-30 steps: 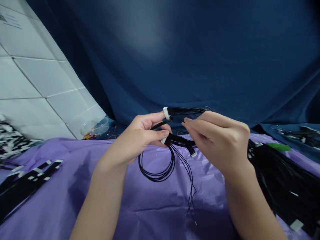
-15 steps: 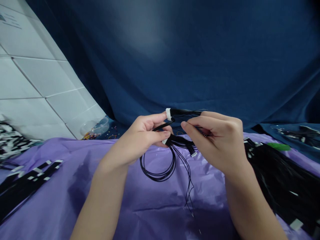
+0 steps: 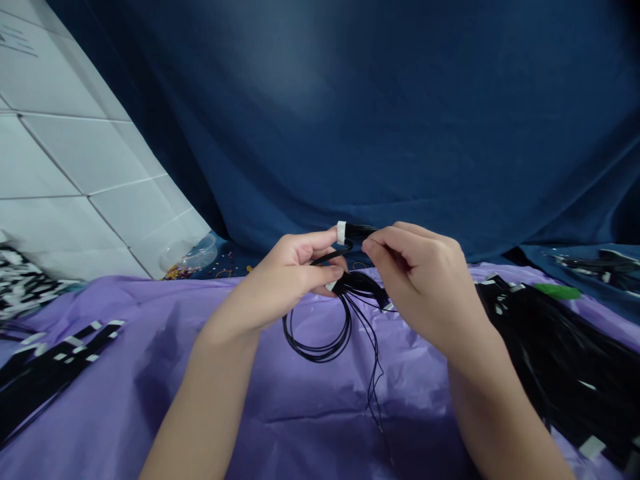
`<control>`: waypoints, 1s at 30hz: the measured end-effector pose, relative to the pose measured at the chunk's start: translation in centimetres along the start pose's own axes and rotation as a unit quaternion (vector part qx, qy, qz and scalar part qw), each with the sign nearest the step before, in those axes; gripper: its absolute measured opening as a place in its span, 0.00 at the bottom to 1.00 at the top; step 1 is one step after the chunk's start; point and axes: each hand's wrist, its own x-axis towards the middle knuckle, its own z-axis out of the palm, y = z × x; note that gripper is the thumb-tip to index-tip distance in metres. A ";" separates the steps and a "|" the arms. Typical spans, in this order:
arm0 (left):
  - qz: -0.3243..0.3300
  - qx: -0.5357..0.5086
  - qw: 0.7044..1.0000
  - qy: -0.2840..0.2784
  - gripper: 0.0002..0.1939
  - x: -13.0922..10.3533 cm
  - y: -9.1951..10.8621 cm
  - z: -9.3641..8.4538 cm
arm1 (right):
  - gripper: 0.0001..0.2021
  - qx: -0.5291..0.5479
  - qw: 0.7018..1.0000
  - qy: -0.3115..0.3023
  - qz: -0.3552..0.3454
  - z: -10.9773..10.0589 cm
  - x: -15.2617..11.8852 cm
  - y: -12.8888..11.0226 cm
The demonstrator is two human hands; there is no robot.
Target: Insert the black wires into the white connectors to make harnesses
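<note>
My left hand [image 3: 303, 270] pinches a bundle of thin black wires [image 3: 320, 357] at a white connector [image 3: 331, 285], thumb on top. A second white connector [image 3: 341, 233] stands at its index fingertip, with black wires running right from it. My right hand [image 3: 407, 263] has its thumb and index finger closed on those upper wires, close to the connector. Below my left hand the wires hang in a round loop, and loose thin ends [image 3: 374, 380] dangle beside it. The tips inside my right hand are hidden.
Purple sheeting [image 3: 300, 433] covers the surface. Black wire bundles with white ends [image 3: 60, 363] lie left, and a large black pile [image 3: 570, 360] lies right with a green piece [image 3: 557, 291]. A clear container [image 3: 193, 257] with small coloured bits stands behind, before a blue curtain [image 3: 400, 120].
My right hand has moved left along the upper wires, nearer the upper connector. My left hand and the hanging loop have shifted slightly right.
</note>
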 end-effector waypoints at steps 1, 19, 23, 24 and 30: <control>-0.003 0.000 1.000 0.002 0.16 0.0 0.0 0.0 | 0.11 -0.023 1.000 0.005 -0.007 0.1 0.0 0.0; -0.001 -0.022 1.000 -0.004 0.20 0.0 -0.2 -0.3 | 0.10 -0.128 0.989 0.039 -0.067 1.2 0.0 0.1; -0.003 -0.032 0.999 0.007 0.21 0.2 -0.2 -0.3 | 0.10 -0.070 0.994 0.036 -0.076 1.0 0.2 0.4; -0.003 -0.035 0.999 0.014 0.21 0.2 -0.2 -0.4 | 0.09 -0.064 0.993 0.050 -0.082 0.8 0.2 0.4; 0.004 -0.033 0.997 0.075 0.16 0.2 -0.3 -0.8 | 0.05 -0.067 0.985 0.139 -0.078 -1.9 -1.2 -1.0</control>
